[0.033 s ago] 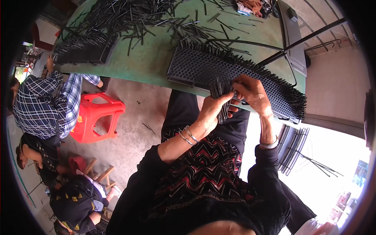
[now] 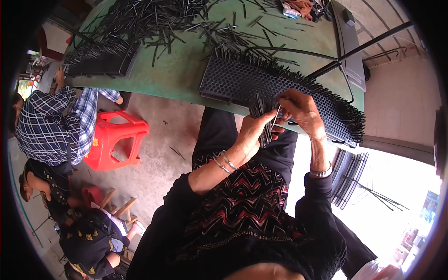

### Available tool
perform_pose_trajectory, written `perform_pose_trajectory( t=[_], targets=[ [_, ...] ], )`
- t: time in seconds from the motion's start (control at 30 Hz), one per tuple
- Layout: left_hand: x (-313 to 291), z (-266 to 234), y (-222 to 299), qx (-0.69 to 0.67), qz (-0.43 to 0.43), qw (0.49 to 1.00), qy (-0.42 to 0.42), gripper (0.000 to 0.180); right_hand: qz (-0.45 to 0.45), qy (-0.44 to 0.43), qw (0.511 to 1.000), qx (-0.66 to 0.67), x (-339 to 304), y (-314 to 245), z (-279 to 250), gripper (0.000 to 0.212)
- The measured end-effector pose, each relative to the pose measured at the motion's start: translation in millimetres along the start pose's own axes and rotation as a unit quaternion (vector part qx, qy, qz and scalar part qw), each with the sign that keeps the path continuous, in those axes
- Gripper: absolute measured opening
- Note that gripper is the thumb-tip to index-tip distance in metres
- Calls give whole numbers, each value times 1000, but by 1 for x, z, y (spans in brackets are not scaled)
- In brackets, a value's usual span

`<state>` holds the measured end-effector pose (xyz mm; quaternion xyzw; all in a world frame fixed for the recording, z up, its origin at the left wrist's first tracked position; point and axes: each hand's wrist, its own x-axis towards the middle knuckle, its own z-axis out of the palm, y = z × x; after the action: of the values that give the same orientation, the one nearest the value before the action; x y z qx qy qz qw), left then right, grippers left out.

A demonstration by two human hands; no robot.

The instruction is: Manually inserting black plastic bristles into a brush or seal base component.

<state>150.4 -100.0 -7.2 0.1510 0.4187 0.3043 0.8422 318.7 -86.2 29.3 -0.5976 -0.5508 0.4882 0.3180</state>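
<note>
My left hand (image 2: 251, 133) grips a bundle of thin black sticks (image 2: 259, 105), held upright at the near edge of the green table (image 2: 186, 70). My right hand (image 2: 304, 111) is just to its right and pinches one stick from the bundle between thumb and fingers. Both hands are against the near side of a black perforated panel (image 2: 238, 77) that lies on the table. Rows of black sticks stand in the panel along its far and right edges. I wear bangles on the left wrist and a band on the right wrist.
Loose black sticks (image 2: 154, 18) lie heaped across the table's far left. A second perforated panel (image 2: 100, 60) lies at the left edge, where a person in a plaid shirt (image 2: 51, 121) works. A red plastic stool (image 2: 114, 140) stands below. Stacked black panels (image 2: 347, 172) lie at the right.
</note>
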Motion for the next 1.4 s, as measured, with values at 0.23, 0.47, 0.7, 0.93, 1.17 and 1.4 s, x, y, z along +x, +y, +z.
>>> perform_pose_trajectory(
  t=[0.23,0.47,0.7,0.93,1.17,1.4],
  targets=[
    [-3,7,7,-14,-26,999,24,29,-131,346,923,-106,20,-1,-6,11],
    [4,4,-3,22,-7,1000,-21,23,-187,372,890,-187,44,13,-5,11],
    [1,2,-2,43,23,999,-21,26,-178,338,904,-194,44,15,0,15],
    [-2,5,1,65,30,997,-14,31,-220,371,826,-363,38,16,13,26],
    [0,7,-4,54,28,998,-16,21,-12,84,996,-35,-2,-4,-2,17],
    [2,4,-6,-9,-81,996,-30,22,-138,344,920,-127,10,3,-14,10]
  ],
)
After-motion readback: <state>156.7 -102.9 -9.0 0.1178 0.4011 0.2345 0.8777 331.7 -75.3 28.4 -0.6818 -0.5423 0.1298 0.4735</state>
